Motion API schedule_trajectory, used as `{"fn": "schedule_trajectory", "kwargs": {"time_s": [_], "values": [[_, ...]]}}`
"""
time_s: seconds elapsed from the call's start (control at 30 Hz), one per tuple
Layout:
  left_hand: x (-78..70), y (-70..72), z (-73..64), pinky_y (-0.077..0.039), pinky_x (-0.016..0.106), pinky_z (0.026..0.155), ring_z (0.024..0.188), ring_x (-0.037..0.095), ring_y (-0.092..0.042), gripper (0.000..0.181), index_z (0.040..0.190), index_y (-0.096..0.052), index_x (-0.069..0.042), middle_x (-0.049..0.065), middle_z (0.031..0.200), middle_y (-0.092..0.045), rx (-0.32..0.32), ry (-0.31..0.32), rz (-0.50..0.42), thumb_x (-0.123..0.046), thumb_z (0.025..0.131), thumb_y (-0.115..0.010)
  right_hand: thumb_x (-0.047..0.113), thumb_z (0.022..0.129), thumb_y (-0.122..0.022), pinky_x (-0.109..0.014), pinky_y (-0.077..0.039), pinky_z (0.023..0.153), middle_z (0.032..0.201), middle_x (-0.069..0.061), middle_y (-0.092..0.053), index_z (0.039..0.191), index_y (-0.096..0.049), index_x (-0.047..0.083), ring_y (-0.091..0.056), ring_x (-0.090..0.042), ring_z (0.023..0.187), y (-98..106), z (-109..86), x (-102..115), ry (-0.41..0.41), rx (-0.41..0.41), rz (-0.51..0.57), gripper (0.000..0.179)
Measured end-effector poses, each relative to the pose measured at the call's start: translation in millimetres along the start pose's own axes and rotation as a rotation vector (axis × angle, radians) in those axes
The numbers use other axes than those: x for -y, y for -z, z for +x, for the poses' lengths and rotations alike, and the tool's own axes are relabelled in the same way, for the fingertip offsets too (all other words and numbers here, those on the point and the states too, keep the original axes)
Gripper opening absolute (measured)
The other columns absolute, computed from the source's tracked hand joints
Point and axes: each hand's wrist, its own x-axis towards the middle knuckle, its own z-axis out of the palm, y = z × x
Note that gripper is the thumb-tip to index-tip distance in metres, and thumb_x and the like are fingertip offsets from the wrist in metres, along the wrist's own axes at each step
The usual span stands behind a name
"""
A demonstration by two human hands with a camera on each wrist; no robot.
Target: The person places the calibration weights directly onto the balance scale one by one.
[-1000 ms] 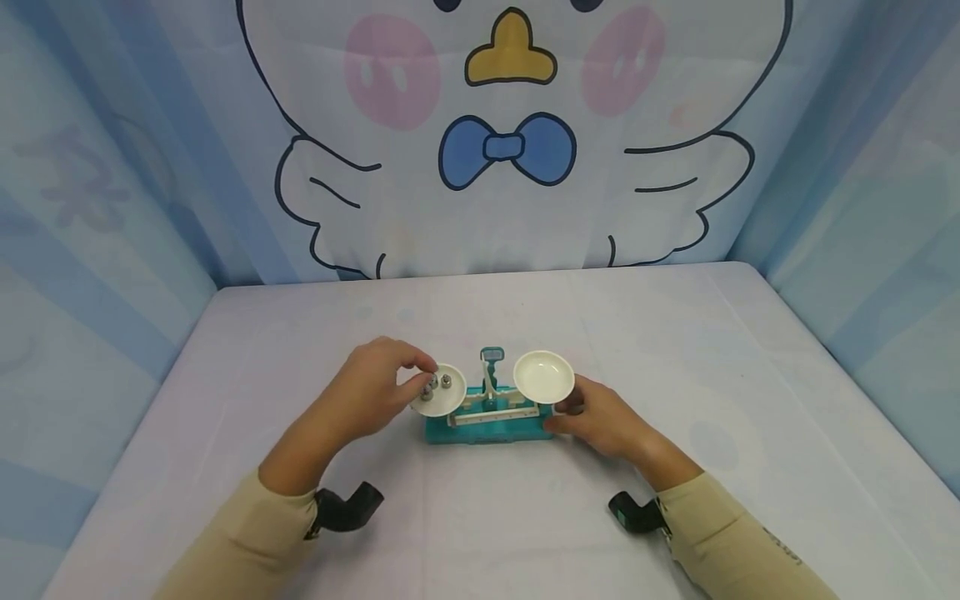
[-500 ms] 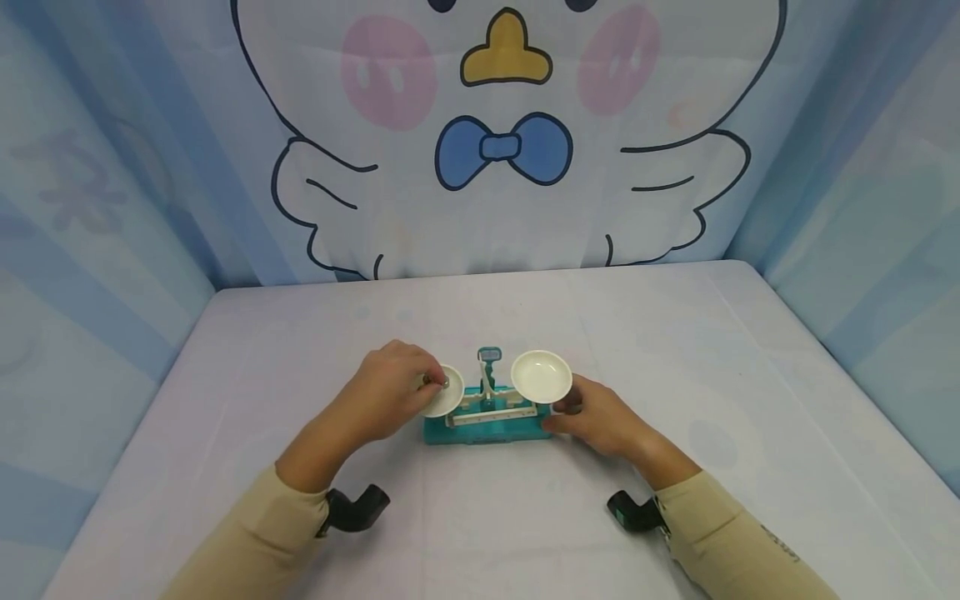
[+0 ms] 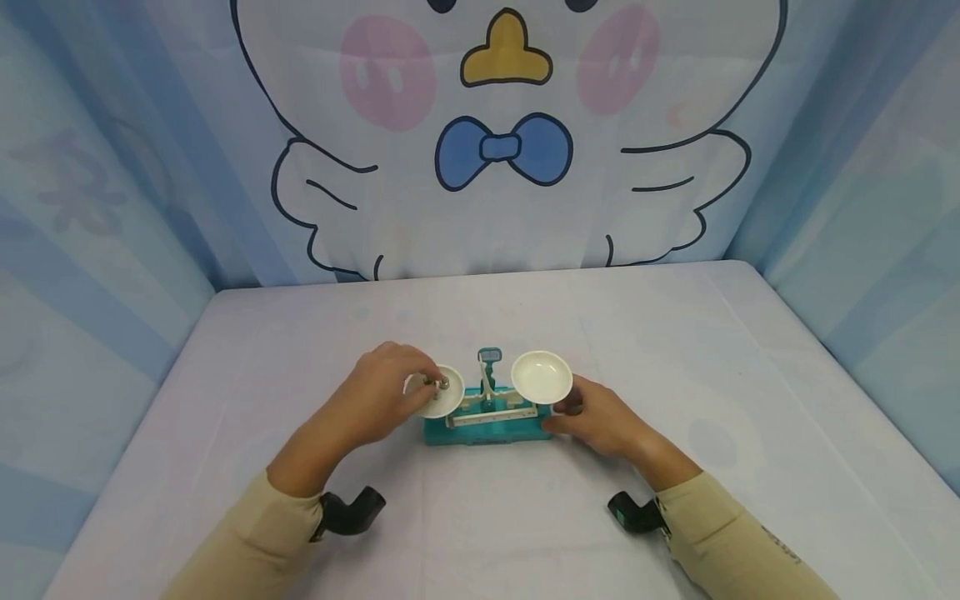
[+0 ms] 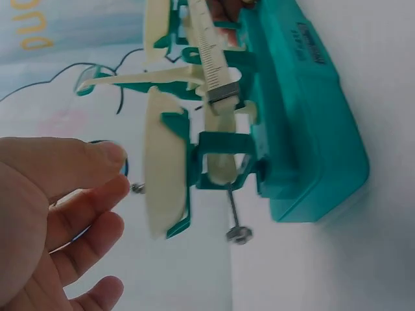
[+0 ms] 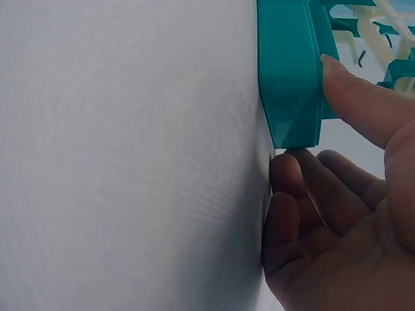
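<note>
A small teal balance scale [image 3: 487, 429] stands on the table, its beam lower at the left end. Its cream left pan [image 3: 453, 402] bears a few small metal weights [image 3: 444, 383], partly hidden by fingers. My left hand [image 3: 382, 392] hovers over this pan with thumb and index finger apart, fingertips close to the weights. In the left wrist view a gap shows between thumb and index, and one weight peeks out beyond the index fingertip. The right pan [image 3: 542, 377] has nothing on it. My right hand [image 3: 603, 417] grips the right end of the teal base [image 5: 292, 78], thumb on its upper edge.
The pale tablecloth [image 3: 510, 517] spreads around the scale. A cartoon curtain [image 3: 502, 225] hangs behind the table's back edge, and blue cloth walls [image 3: 90, 250] rise at the sides. A metal adjusting screw [image 4: 239, 234] sticks out below the left pan.
My left hand reached further right over the left pan, then drew back slightly, leaving more of the pan and weights in sight. The right hand and scale stay put.
</note>
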Motion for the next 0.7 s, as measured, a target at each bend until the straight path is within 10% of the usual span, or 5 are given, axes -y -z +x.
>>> {"fn": "schedule_trajectory", "kwargs": {"time_s": [0.37, 0.7], "values": [[23.0, 21.3, -18.2, -0.045, 0.054, 0.102, 0.123, 0.035, -0.055, 0.026, 0.118, -0.071, -0.006, 0.013, 0.124, -0.067, 0.013, 0.155, -0.062, -0.010, 0.093, -0.072, 0.024, 0.086, -0.078, -0.053, -0.048, 0.095, 0.109, -0.007, -0.066, 0.135, -0.055, 0.001, -0.062, -0.028, 0.107, -0.1, -0.8, 1.7, 0.000, 0.006, -0.001, 0.059], [61.2, -2.4, -32.5, -0.045, 0.055, 0.101, 0.122, 0.038, -0.053, 0.030, 0.123, -0.068, -0.005, 0.018, 0.125, -0.063, 0.150, 0.397, -0.089, -0.013, 0.094, -0.070, 0.027, 0.085, -0.078, -0.051, -0.051, 0.091, 0.111, -0.008, -0.066, 0.136, -0.053, 0.000, -0.062, -0.028, 0.106, 0.2, -0.3, -0.4, 0.020, 0.010, -0.009, 0.063]]}}
